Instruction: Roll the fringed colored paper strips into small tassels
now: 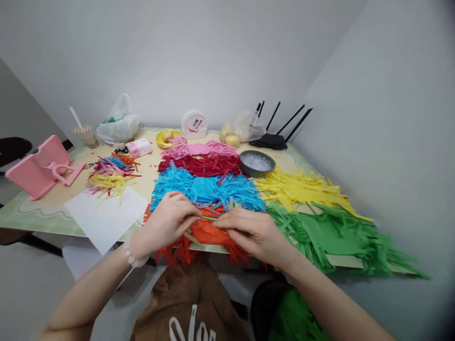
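Over green-bordered table (pixel 50 219), near edge, left hand (pixel 174 217) and right hand (pixel 254 232) pinch thin green paper-like strip (pixel 209 219); probably light, tearable, best gripped at ends.

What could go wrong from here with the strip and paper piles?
Green strip, pinched between left hand and right hand: might tear if pulled hard.
Orange fringed paper overhangs the table edge: could slide off.
Bowl beside blue fringed paper: snagging might shift it.

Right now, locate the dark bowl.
In the head view, the dark bowl sits right of centre, between dark red fringed paper on its left and yellow fringed paper at its lower right.
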`<state>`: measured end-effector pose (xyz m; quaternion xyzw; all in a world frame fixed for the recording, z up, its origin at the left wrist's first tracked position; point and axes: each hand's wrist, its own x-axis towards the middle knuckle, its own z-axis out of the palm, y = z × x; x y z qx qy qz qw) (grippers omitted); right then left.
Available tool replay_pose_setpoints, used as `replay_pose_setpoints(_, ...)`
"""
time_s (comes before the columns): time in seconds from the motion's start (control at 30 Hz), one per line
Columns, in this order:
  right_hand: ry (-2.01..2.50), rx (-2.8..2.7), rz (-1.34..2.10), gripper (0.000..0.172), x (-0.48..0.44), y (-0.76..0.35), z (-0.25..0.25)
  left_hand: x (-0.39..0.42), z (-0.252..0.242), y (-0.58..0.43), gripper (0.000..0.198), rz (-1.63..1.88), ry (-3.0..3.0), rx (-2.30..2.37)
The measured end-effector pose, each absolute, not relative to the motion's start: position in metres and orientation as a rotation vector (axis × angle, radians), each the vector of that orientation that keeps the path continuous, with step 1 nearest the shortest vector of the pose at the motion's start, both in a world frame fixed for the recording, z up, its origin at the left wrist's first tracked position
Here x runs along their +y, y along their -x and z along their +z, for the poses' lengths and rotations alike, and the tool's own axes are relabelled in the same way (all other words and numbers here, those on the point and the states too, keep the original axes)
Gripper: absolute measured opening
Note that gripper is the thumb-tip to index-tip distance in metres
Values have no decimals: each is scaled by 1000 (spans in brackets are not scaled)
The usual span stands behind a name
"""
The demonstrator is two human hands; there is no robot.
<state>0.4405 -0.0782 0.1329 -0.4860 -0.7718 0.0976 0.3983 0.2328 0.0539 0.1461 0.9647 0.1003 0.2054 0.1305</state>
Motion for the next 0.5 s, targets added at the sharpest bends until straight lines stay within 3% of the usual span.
replay_pose_setpoints(0.17, 1392, -1627, 849, 32, -63, -443, 148, 57, 140, -232, 17, 1030, -2991, 127)
replay_pose_setpoints(0.3, 1194, -1416, 1222, 33, -48, -430, 140, 56, 130, -231, 26, 1263, -2995, 77)
replay_pose_setpoints(0.5, 985, -1198, 1112, 26, -39, -405, 122, 48, 118, -238, 18, 1341, -2612, 486)
